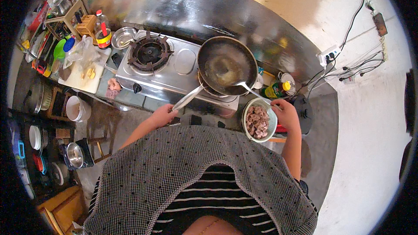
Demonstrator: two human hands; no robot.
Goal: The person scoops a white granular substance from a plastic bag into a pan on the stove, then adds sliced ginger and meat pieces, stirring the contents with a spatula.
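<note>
My left hand (165,115) grips the metal handle of a dark wok (227,62), which sits over the right burner of the gas stove. In my right hand (284,114) is the handle of a metal spatula or ladle (253,92); its head reaches into the wok's near right side. Some cloudy liquid or oil lies at the bottom of the wok. Just below the right hand, a pale plastic colander (272,124) holds pieces of raw-looking meat (257,121).
The left burner (150,52) has no pan on it. To its left are a metal bowl (123,38), a sauce bottle (104,36) and a cutting board (81,80) with yellowish slices. A green bottle with a yellow cap (276,89) stands right of the wok, near a black appliance (303,112).
</note>
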